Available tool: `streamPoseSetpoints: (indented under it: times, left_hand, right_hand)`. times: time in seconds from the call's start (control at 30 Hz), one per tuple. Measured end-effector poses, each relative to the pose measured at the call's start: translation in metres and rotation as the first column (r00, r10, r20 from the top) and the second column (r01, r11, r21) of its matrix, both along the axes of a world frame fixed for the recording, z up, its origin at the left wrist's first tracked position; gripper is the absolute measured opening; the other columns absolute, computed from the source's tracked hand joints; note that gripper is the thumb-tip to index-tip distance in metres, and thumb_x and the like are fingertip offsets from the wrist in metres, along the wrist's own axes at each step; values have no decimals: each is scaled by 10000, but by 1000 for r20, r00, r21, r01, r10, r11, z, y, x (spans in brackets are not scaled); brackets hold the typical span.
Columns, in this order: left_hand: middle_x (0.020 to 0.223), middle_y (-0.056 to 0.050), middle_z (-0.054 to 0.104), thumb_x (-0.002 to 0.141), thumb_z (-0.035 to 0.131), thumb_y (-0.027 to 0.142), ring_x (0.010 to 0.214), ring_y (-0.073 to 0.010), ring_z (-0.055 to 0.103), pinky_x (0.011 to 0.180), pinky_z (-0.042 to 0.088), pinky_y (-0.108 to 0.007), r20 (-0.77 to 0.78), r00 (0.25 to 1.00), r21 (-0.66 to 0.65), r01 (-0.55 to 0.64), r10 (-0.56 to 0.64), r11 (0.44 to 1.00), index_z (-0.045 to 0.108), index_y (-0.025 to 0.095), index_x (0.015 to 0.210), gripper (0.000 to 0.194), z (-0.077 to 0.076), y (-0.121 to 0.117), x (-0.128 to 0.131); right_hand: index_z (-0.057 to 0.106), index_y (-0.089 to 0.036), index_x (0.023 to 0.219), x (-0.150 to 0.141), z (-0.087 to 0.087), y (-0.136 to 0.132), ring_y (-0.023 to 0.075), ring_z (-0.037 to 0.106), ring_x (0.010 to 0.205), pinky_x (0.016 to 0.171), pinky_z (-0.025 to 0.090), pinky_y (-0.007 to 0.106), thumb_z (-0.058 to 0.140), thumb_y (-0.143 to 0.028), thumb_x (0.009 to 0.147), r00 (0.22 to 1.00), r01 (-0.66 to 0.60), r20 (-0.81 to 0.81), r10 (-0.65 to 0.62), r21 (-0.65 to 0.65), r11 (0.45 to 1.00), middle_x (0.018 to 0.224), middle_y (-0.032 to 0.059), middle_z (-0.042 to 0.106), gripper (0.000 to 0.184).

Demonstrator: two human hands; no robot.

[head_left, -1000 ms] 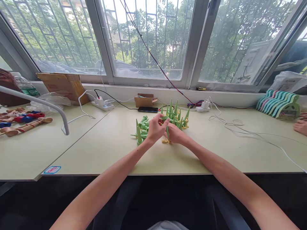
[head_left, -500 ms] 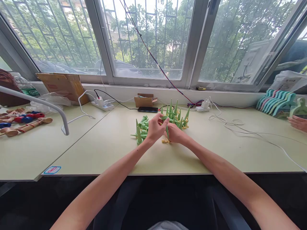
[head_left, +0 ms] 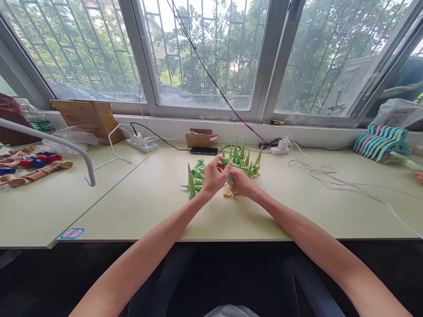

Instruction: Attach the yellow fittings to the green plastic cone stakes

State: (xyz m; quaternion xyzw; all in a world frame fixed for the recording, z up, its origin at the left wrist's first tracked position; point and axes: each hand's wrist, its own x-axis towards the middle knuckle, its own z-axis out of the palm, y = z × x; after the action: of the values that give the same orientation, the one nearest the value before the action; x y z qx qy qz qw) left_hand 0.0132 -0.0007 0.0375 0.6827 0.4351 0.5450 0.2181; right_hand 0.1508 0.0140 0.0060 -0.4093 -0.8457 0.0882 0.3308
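Observation:
Close together over the table's middle, my left hand (head_left: 213, 175) and my right hand (head_left: 243, 181) are both closed on one green plastic cone (head_left: 230, 179), its tip pointing down. Part of the cone is hidden by my fingers. Left of my hands lies a pile of green cones (head_left: 198, 172), with one cone (head_left: 192, 184) standing upright at its front. Behind my right hand several more green cones (head_left: 243, 152) stand point up, some with small yellow pieces (head_left: 257, 171) at their bases. Small yellow bits (head_left: 228, 193) lie on the table just below my hands.
A black phone (head_left: 204, 150) and an open cardboard box (head_left: 200, 138) sit at the back. Power strips (head_left: 142, 143) and white cables (head_left: 325, 171) lie on both sides. Wooden toys (head_left: 36, 169) are at left, teal hangers (head_left: 381, 141) at right, near another person's hand (head_left: 419, 176).
My hands stay nearly in place around the green cone. At the far right, the other person's hand has moved down and right, mostly out of view, with a blurred green thing beside it.

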Motion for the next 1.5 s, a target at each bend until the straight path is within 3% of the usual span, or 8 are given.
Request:
streamPoseSetpoints:
  times: [0.2,0.43,0.7,1.07,1.5]
  left_hand:
    - [568,61,503,802,633,473,452,-90,475,525,392,-235,-8,1000,6,-16,16,1000,541,219,822,270,0,0,-1]
    - [573,51,515,803,628,481,487,-102,472,548,402,-243,-26,999,12,-30,30,999,546,220,823,274,-1,1,-1]
    - [585,47,532,800,629,467,500,-106,487,568,414,-246,-32,999,-14,-30,30,999,555,218,839,263,-1,2,-1]
    - [606,40,546,799,630,471,500,-106,484,563,411,-248,-57,998,-8,-39,38,999,564,215,864,272,-4,3,-1]
    - [624,36,550,794,636,467,510,-109,486,553,396,-246,-66,997,-5,-39,39,999,566,220,881,271,-5,5,-1]
  right_hand:
    - [638,-137,894,-1,0,1,139,464,677,658,402,248,439,-49,763,999,16,-34,-16,1,1000,743,18,488,254]
    - [635,-138,1041,-1,0,1,160,513,759,724,440,271,422,-35,801,999,40,-17,-40,13,999,828,46,549,337]
    - [615,-148,952,-1,1,1,191,567,841,772,464,291,430,-20,784,999,15,-31,-14,31,999,851,68,599,281]
    - [632,-120,1044,-3,2,-1,212,629,872,762,488,299,435,-24,785,998,37,-53,-34,51,998,961,116,681,339]
    - [661,-117,1000,-3,3,-3,212,666,876,750,500,281,431,-2,759,997,26,-78,-24,25,999,971,122,715,353]
